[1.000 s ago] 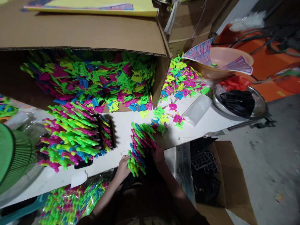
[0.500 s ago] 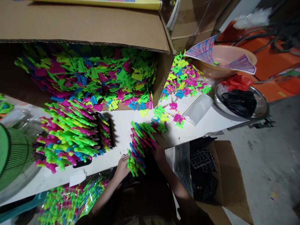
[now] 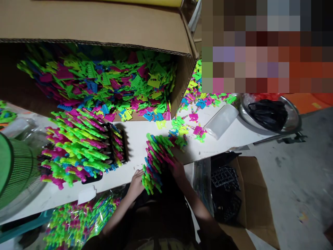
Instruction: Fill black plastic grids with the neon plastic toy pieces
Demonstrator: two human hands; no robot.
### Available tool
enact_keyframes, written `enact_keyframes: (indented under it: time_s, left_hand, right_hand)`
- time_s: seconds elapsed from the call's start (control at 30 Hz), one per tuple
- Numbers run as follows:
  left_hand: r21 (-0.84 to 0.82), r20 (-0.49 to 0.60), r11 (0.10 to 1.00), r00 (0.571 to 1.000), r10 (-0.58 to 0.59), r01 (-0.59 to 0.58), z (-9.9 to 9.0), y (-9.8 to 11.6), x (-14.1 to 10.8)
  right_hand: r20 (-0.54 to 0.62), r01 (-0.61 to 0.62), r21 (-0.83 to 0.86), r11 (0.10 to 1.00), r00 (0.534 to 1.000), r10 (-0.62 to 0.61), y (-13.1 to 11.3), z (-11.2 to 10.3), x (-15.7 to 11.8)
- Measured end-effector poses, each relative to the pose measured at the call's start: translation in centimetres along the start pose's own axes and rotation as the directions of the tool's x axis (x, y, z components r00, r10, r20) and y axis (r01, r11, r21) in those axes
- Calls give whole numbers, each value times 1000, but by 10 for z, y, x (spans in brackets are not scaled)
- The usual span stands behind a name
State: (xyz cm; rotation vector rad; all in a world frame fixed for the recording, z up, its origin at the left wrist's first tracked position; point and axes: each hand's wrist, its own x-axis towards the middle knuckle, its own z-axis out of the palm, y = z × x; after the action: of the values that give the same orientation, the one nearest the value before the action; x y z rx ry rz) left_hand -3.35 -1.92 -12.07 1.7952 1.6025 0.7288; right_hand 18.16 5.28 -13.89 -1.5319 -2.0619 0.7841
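Observation:
Close to my body, a bundle of green, pink, blue and yellow plastic pieces [image 3: 156, 149] stands in slanted rows. My left hand [image 3: 137, 181] is closed against its lower left side, with the fingertips partly behind it. At the right side, my right hand [image 3: 178, 171] has its fingers bent around a pink piece; shadow and the bundle hide part of them. Whatever supports the rows from below is dark and cannot be made out. To the left on the white table [image 3: 136, 133], a larger set of similar pieces [image 3: 78, 149] fills a black rack [image 3: 111, 144].
A large cardboard box [image 3: 104, 26] lies open toward me, full of loose coloured pieces. More pieces [image 3: 178, 125] are scattered beside it. At right are a clear plastic container [image 3: 222, 119] and a metal bowl [image 3: 295, 118] holding a black bag. A green basket [image 3: 22, 170] stands at left.
The view has shifted slightly. Both hands stay at the bundle with almost no visible movement. A pixelated block now covers the upper right.

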Motion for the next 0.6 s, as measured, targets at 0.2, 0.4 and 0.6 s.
enact_keyframes:
  time_s: [0.2,0.4,0.6]
  left_hand:
    - [13,-14,1000,1000,1,-1,2,-1,0]
    - [15,-30,999,999,30,-30,3,-3,3]
    - [17,-28,1000,999,23,-23,5,-5,5]
  right_hand:
    - [95,-122,73,990,989,115,-21,-15,14]
    - [77,-143,126,982,988,134,-21,-15,19]
    - [78,-66,124,990,995,56,-10,-14,21]
